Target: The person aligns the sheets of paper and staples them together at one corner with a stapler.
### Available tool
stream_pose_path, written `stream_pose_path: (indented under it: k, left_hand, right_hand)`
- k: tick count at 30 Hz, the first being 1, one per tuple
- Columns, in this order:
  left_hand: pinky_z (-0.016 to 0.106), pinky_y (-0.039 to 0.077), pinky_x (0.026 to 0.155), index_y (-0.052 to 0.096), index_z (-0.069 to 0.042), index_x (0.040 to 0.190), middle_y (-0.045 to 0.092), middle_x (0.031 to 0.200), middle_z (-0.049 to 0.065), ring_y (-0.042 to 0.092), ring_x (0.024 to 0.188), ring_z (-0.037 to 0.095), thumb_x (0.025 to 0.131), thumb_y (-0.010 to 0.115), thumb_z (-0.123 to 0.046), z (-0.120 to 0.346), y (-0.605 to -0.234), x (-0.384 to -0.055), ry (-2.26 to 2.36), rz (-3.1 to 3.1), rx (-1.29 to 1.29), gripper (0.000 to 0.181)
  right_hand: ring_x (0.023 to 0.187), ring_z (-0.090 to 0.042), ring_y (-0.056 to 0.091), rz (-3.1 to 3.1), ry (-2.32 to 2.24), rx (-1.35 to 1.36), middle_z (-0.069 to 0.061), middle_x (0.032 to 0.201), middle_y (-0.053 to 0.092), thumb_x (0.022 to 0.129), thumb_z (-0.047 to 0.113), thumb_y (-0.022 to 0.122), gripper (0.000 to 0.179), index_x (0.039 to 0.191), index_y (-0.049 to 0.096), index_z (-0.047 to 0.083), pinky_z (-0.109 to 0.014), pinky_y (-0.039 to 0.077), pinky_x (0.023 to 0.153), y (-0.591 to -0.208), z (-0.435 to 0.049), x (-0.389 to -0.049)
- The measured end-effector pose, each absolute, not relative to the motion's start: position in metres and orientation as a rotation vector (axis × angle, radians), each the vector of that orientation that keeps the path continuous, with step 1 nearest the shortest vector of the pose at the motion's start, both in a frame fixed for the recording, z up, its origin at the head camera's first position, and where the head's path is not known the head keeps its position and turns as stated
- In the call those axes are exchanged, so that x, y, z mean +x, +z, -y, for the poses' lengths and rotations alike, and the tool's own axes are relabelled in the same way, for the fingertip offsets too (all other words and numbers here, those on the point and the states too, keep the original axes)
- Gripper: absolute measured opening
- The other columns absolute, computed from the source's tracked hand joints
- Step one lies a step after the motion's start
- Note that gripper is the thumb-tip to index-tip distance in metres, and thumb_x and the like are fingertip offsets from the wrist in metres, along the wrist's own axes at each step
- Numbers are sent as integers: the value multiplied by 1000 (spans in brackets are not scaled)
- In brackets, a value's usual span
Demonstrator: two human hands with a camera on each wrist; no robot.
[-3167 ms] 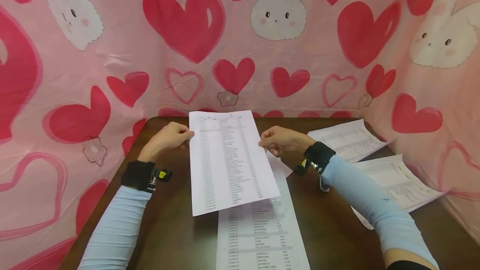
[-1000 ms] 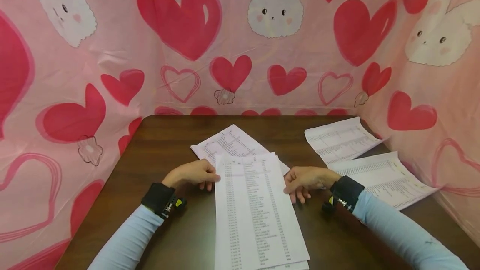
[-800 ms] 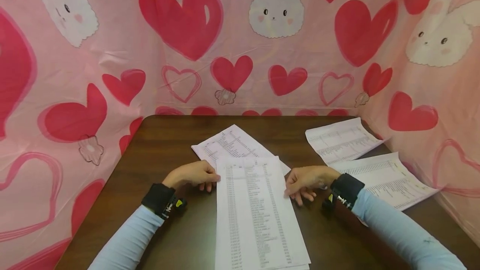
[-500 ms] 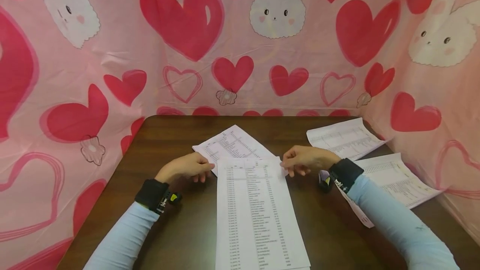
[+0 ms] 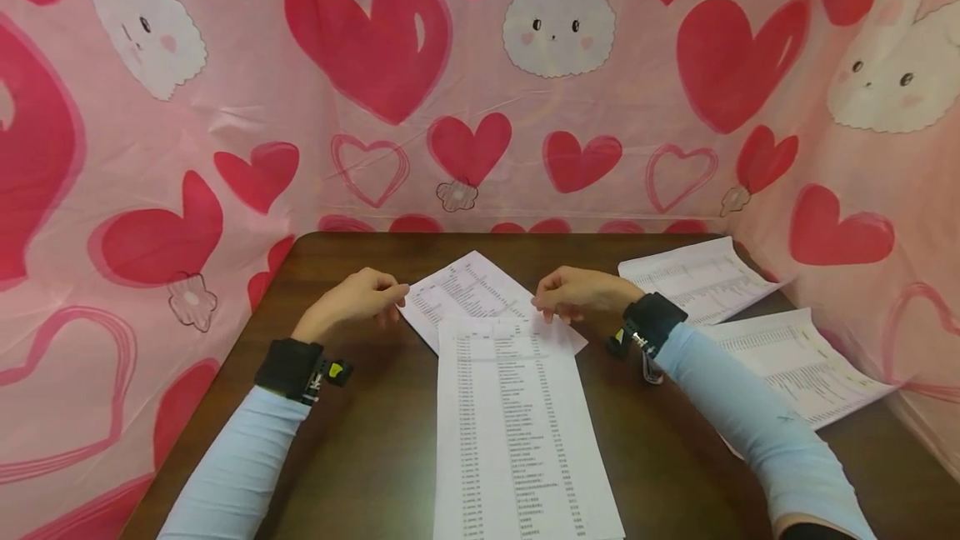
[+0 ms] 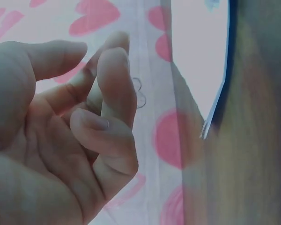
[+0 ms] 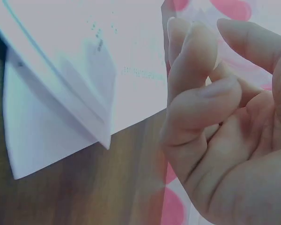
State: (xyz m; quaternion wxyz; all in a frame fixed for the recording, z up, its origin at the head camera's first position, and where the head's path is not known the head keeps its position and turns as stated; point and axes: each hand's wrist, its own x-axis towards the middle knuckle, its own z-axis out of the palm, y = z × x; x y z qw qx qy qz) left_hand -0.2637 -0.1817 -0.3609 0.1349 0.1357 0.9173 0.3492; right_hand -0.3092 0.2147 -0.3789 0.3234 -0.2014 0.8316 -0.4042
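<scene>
Straight along the table's front middle lies a stack of printed sheets, with list columns on the top page. Its far edge overlaps more printed paper turned at an angle behind it. My left hand hovers at that angled paper's left corner, and the left wrist view has the thumb apart from loosely bent fingers, nothing between them. Over the angled paper's right side hangs my right hand. Its fingers are loosely bent too, with a gap to the thumb and no paper held.
Two more sets of printed sheets, one farther back and one nearer, lie at the right, their right ends curling up near the cloth. A pink heart-and-rabbit cloth walls in the brown table behind and at both sides.
The sheet both hands held up earlier now lies on the front stack. Both hands have let go of it and moved farther back, over the angled paper.
</scene>
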Motion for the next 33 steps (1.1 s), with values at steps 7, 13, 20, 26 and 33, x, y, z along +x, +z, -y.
stream_pose_path:
  k: [7, 13, 20, 26, 33]
  left_hand:
    - [33, 52, 69, 67, -6, 99, 70, 90, 15, 65, 71, 22, 99, 55, -37, 183, -356, -270, 981, -2804, 308, 33]
    - [30, 49, 66, 68, -7, 102, 70, 90, 16, 65, 74, 26, 99, 55, -35, 180, -360, -277, 944, -2877, 270, 31]
    - [32, 43, 64, 68, -6, 106, 65, 83, 11, 57, 73, 22, 97, 53, -36, 176, -372, -292, 790, -2949, 197, 35]
    - [40, 47, 70, 69, -4, 106, 68, 99, 14, 60, 85, 29, 96, 55, -37, 175, -385, -305, 641, -2973, 97, 37]
    - [51, 49, 82, 64, -1, 116, 66, 112, 19, 59, 96, 33, 93, 58, -41, 172, -396, -312, 524, -2908, 6, 46]
  right_hand:
    - [51, -25, 47, -2232, -1159, -549, -32, 102, 64, 95, 29, 65, 36, 112, 67, -3, -24, 37, 46, -379, -200, -320]
    - [51, -24, 47, -2323, -1114, -553, -27, 102, 68, 94, 31, 66, 36, 112, 68, 0, -24, 37, 46, -377, -186, -326]
    - [52, -23, 54, -2479, -993, -526, -23, 91, 69, 96, 24, 63, 29, 99, 66, -4, -24, 38, 45, -382, -174, -338]
    - [53, -24, 55, -2561, -942, -434, -18, 80, 66, 94, 24, 64, 24, 98, 69, 1, -26, 37, 44, -393, -170, -349]
    - [57, -24, 56, -2679, -811, -318, -10, 84, 63, 91, 28, 68, 19, 98, 67, 10, -26, 39, 47, -406, -163, -361]
